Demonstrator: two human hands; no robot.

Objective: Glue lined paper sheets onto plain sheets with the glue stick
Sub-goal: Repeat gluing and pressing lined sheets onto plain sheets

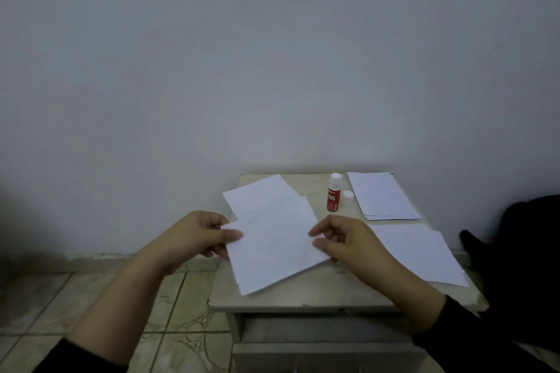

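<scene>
I hold a white sheet [272, 248] just above the small table [333, 297]. My left hand [200, 236] pinches its left edge between thumb and fingers. My right hand [348, 245] pinches its right edge. A second white sheet [260, 194] lies under it, sticking out toward the back left. The red glue stick [334, 197] stands upright and uncapped behind the held sheet, with its white cap [348, 197] beside it. A stack of lined sheets [381, 195] lies at the back right. More sheets [421, 254] lie at the front right.
The table stands against a plain white wall [272, 70], with a drawer front [318, 330] below its top. A tiled floor [169, 312] spreads to the left. A dark bundle [527, 251] sits just right of the table.
</scene>
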